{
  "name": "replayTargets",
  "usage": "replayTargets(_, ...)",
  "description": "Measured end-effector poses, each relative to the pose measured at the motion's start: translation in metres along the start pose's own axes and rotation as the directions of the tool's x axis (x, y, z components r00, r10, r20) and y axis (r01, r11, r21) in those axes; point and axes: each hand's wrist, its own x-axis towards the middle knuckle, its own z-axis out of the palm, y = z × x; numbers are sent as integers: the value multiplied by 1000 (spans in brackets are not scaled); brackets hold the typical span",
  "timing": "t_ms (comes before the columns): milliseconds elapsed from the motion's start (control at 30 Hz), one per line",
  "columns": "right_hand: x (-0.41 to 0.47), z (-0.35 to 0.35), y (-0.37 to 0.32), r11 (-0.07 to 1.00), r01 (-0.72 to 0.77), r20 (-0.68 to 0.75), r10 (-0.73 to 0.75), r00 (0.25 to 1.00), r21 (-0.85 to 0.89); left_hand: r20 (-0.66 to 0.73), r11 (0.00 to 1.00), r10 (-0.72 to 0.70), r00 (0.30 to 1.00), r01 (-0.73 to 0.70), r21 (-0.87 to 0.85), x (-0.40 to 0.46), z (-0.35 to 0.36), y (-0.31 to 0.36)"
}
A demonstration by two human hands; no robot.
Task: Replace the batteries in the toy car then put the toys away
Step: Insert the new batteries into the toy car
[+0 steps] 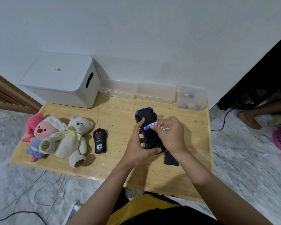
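The toy car (147, 127) lies upside down at centre-right of the wooden worktop (120, 168), black underside up. Its long axis runs from the far edge toward the person, leaning slightly right at the near end; the blue bodywork shows at the far end, which points at the wall.

The left hand (139, 148) holds the car's near left side, grip closed on the chassis, with the thumb lying along the underside. The right hand (170, 133) is over the open battery bay, its fingertips (152, 127) pinched on a blue-and-white battery (148, 126) that lies crosswise to the car's long axis. Whether the battery is fully seated cannot be told.

A flat black cover (171, 159) lies on the worktop just beside the car's near end, partly under the right wrist.

To the left, the black remote control (99, 140) lies with its long axis parallel to the car and its thin antenna pointing at the wall. Further left lie a cream teddy bear (75, 138) and a pink plush toy (37, 132), touching each other.

Along the wall stand a white lidded storage box (62, 80), two clear containers (156, 93), and a clear box holding batteries (191, 98).
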Motion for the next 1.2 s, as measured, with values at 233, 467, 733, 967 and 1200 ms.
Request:
replayTargets(233,5,-4,-8,998,62,16,-61,998,-33,-15,999,41,999,-40,26,3,0,14)
replayTargets(467,14,-11,-8,991,111,32,-109,994,-77,21,995,61,998,-63,84,13,-6,17)
replayTargets(733,21,-26,-14,996,54,72,-58,996,65,47,999,22,999,-23,34,10,-4,15)
replayTargets(967,15,-26,-18,992,12,85,-22,996,125,36,999,29,999,-29,18,8,-3,15)
replayTargets(1200,6,-22,-23,992,76,157,-91,983,100,26,999,33,999,-34,21,4,-5,12)
